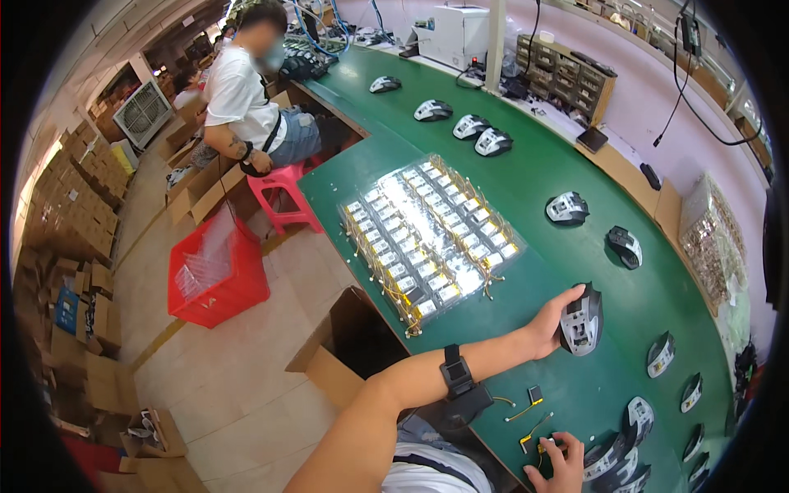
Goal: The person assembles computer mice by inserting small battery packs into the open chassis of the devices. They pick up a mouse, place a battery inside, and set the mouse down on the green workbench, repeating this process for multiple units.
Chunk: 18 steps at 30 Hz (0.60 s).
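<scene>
My left hand reaches across the green bench and grips a grey and black computer mouse shell, thumb along its upper end. Close to the bench's near edge, my right hand has its fingers curled at a small battery with yellow tape and thin wires. Beside it lie a yellow-taped battery with a wire lead and a dark battery with a plug on its wires. Several mouse shells sit clustered just right of that hand.
A clear tray of wired batteries covers the bench's middle. More mouse shells stand along the far side. A drawer cabinet backs the bench. At left are a cardboard box, a red crate and a seated person.
</scene>
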Motion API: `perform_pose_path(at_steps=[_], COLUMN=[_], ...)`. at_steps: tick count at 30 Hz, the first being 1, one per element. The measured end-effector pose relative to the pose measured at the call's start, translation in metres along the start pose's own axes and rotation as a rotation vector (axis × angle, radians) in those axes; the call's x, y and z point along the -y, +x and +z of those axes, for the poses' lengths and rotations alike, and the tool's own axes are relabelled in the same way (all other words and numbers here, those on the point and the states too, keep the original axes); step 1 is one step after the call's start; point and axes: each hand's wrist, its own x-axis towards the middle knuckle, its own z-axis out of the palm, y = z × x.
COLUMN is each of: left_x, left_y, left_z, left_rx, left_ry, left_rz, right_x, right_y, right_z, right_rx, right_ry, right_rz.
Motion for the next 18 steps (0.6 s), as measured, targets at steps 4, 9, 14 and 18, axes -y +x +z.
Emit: perform_pose_path(at_steps=[4, 9, 14, 18], left_x=[0.002, 0.004, 0.003, 0.004], left_y=[-0.003, -0.002, -0.001, 0.002], left_z=[0.002, -0.003, -0.005, 0.001], left_rx=[0.041, 0.099, 0.105, 0.081], left_ry=[-0.046, -0.075, -0.057, -0.053], left_rz=[-0.014, 0.005, -0.017, -0.017], right_x=[-0.013, -0.039, -0.017, 0.012], right_y=[0.0, 0.044, 0.073, 0.053], right_z=[0.006, 0.017, 0.005, -0.003], right_rx=[0.064, -0.304, -0.296, -0.223], right_ry=[0.178, 0.28, 0.195, 0.005], right_rz=[0.172, 0.057, 0.066, 0.039])
